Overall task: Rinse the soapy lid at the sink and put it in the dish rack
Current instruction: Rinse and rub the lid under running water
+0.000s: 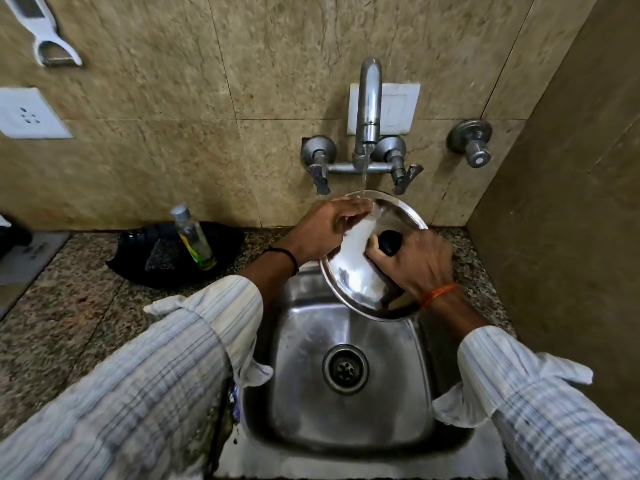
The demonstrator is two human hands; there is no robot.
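Brightness: even and moderate, warm over the tan wall tiles (156, 109).
Glare: soft white patches sat on the steel lid (360, 265) and the sink (311, 393) floor; a bright streak ran down the tap spout (370, 98).
Shadows: weak, darkest in the sink's lower corners and on the right-hand wall.
Blur: the sleeves at the bottom edges and the peeler (45, 32) at upper left were smeared.
Distortion: wide-angle bending leaned the tile lines and the socket plate (29, 114) outward at the frame edges.
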